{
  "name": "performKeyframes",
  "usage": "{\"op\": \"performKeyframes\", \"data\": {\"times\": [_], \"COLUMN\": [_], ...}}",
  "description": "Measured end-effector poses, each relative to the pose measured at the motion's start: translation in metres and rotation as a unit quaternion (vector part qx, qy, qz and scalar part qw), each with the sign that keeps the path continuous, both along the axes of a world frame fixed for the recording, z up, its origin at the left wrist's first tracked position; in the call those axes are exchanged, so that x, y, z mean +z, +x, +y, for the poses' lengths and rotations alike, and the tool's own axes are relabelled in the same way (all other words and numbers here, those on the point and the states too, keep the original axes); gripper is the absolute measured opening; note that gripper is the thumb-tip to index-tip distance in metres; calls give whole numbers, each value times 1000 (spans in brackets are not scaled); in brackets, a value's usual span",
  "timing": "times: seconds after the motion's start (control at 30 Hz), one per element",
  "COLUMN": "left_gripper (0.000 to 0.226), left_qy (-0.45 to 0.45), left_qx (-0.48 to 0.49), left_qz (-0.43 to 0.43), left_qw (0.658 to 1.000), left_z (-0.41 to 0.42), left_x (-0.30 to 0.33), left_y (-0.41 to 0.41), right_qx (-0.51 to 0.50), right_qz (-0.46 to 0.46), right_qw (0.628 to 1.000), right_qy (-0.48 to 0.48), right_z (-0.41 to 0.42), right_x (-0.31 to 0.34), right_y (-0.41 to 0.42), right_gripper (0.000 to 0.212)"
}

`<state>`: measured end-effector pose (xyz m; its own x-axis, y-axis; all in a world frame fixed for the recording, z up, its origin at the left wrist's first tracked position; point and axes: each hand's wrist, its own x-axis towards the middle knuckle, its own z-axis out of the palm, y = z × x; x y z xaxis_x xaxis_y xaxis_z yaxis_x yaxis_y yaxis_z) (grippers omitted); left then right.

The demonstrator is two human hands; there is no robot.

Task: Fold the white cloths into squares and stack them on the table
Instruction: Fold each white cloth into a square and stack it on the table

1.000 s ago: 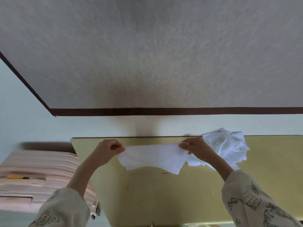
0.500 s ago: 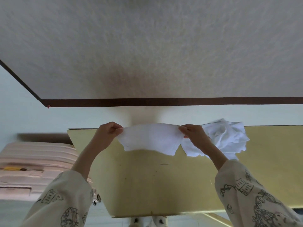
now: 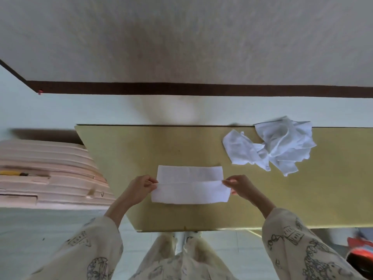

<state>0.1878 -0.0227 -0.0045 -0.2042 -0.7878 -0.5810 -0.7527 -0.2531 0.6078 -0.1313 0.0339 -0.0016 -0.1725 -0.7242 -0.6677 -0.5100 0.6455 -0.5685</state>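
Cloth lies flat on the yellow table, near the front edge and close to the person. It is white and shaped like a long strip. One layer is folded over another, and a straight edge runs across its middle from side to side. The near layer sits a little lower than the far one, so both show.

The left hand pinches the left end of the cloth between thumb and fingers, right where the fold edge ends. The right hand pinches the right end the same way. Both hands hold the cloth's ends tight and are level with each other, one on each side of it.

A pile of crumpled white cloths sits at the back of the table on the right, well apart from the folded cloth. One flatter piece sticks out from the pile to the left. Part of the pile hangs over the back edge of the table.

Both sleeves are cream with dark line drawings on them. To the left of the table, lower down, is a pink thing with long ridges. Behind the table is a pale wall with a dark brown stripe across it. Something red shows at the bottom right corner, too blurry to tell what it is.
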Motion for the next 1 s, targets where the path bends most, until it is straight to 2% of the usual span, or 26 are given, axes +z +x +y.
{"op": "performKeyframes", "data": {"times": [0.07, 0.23, 0.43, 0.67, 1.0], "left_gripper": [10, 5, 16, 24, 20], "left_qy": [-11, -12, 1, 37, 60], "left_qx": [17, 68, 120, 156, 169], "left_qz": [-22, -31, -36, -55, -57], "left_qw": [1000, 997, 992, 986, 982], "left_z": [-4, -19, -44, -54, -60], "left_x": [-7, -29, -52, -71, -76], "left_y": [-3, -15, -35, -43, -41], "right_qx": [-11, -58, -92, -82, -76], "right_qz": [-4, 7, 45, 78, 100], "right_qw": [1000, 998, 995, 994, 992], "right_qy": [-3, -21, -17, 1, -9], "right_z": [-4, -20, -40, -48, -56], "right_x": [-7, -29, -56, -74, -79], "right_y": [2, 4, -5, -2, 2], "right_gripper": [25, 22, 20, 25, 22]}}
